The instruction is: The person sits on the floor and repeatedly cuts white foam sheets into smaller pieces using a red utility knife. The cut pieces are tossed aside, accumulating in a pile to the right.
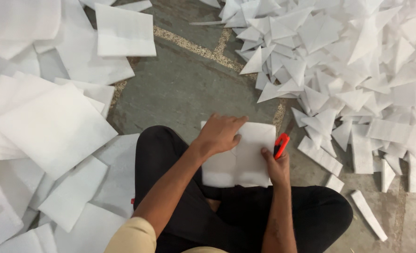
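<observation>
A: Status?
B: Left hand pressing flat, fingers spread, on a foam sheet lying on the lap. Right hand closed round a red cutter at the sheet's right edge.
A: Progress?
B: Big pile of cut triangles on the floor's right side; stack of whole sheets waiting left. Looks roughly midway.

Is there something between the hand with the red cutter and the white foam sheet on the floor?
Nothing visible. The right hand holding the red cutter rests at the white foam sheet; the left hand presses it flat.
</observation>
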